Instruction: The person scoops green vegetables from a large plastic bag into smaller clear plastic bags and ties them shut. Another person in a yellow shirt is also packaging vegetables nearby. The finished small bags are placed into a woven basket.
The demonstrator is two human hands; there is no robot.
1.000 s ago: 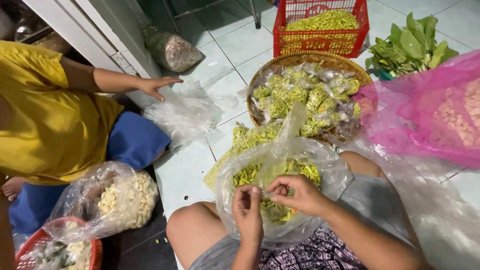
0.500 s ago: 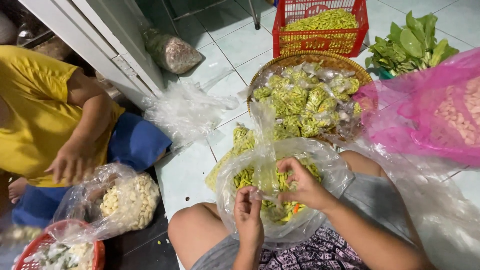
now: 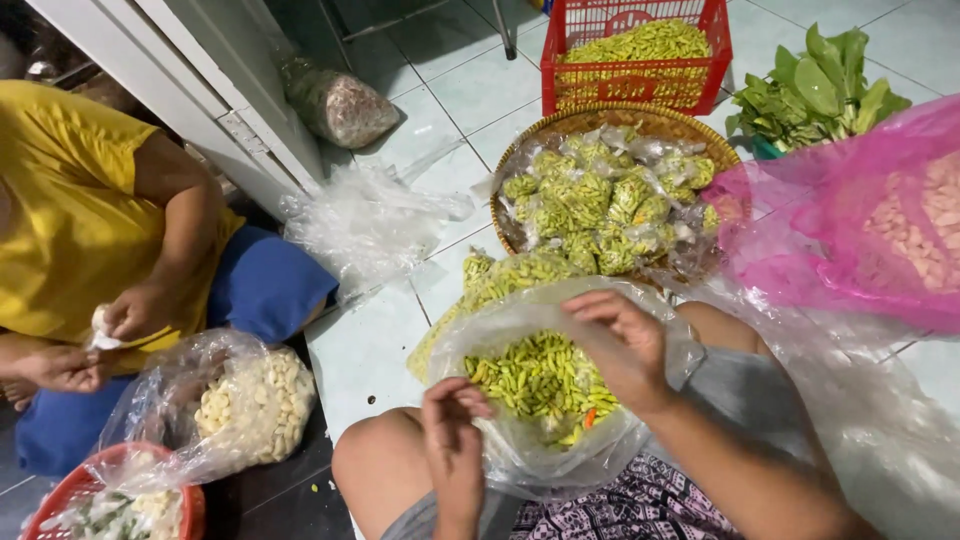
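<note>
A person seated on the tiled floor works over a clear plastic bag of small green chillies propped in the lap, the bag's mouth open. The right hand reaches down into that opening, fingers curled as if pinching a chilli or the rim of the plastic, though which cannot be told; the left hand hangs at the near edge with fingertips drawn together, apparently on something small that cannot be made out. Just beyond the knees a round woven tray is heaped with small sealed packets of chillies, so a good share of the packing looks finished. Much looks left: the lap bag is about half full, loose chillies lie between it and the tray, and a red crate behind holds more. To the left, another person in a yellow shirt handles pale cloves beside a bag of peeled garlic.
</note>
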